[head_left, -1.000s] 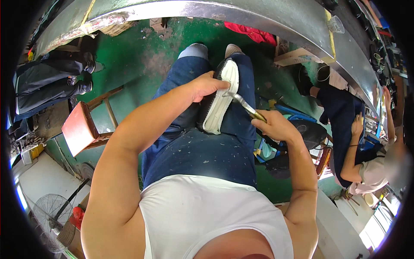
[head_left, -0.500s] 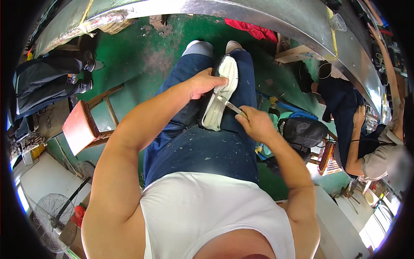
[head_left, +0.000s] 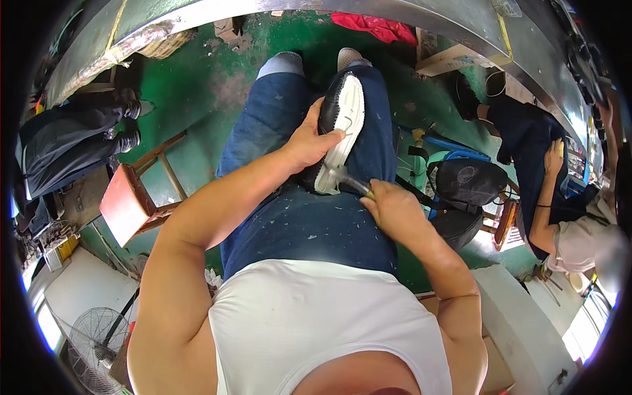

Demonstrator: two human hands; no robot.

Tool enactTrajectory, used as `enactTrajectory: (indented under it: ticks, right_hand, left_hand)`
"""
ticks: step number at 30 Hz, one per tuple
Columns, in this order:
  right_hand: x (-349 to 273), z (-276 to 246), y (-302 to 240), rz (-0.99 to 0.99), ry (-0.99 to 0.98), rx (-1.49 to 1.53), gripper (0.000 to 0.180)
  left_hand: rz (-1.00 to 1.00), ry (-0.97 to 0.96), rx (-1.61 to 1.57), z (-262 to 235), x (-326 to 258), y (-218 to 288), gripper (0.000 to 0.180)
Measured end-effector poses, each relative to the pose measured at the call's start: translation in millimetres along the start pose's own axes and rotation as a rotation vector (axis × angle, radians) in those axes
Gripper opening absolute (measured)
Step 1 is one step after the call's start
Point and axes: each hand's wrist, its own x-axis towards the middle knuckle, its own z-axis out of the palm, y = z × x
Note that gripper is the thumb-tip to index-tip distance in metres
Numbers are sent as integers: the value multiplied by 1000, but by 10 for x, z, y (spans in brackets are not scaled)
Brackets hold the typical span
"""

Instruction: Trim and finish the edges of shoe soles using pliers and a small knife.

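Observation:
A black shoe (head_left: 351,115) lies across my lap with its pale sole turned up and its toe pointing away from me. My left hand (head_left: 312,139) grips its left side, thumb pressed on the sole's edge and fingers wrapped underneath, partly hidden. In my right hand (head_left: 397,209) is the handle of a small metal-headed hammer (head_left: 353,184). The hammer's head, slightly blurred, is over the heel half of the sole; whether it touches is hard to tell. Pale flecks dot the dark apron (head_left: 309,227) beneath.
A red-topped wooden stool (head_left: 125,204) stands to my left, a wire fan (head_left: 99,342) lower left. A metal-edged bench (head_left: 263,10) curves along the far side. At right, a black bag (head_left: 467,181) sits near a seated person (head_left: 526,145); another person's legs (head_left: 79,125) show left.
The shoe has tilted, so more of its black upper shows. My left hand's grip has shifted a little toward me along it. The hammer has moved down toward the heel.

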Motion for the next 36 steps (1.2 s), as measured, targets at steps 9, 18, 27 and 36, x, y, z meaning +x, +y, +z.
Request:
enactTrajectory:
  ticks: [9, 18, 27, 36]
  right_hand:
    - [211, 15, 609, 150, -569, 655, 43]
    - [187, -375, 589, 319, -673, 878, 40]
    - [301, -21, 131, 42, -105, 125, 32]
    - [177, 354, 530, 363, 61, 1170, 45]
  left_hand:
    - [345, 155, 705, -20, -181, -311, 93]
    - [98, -108, 418, -125, -360, -290, 108]
    - [29, -164, 649, -151, -378, -96, 126]
    - [71, 92, 409, -247, 57, 109, 79]
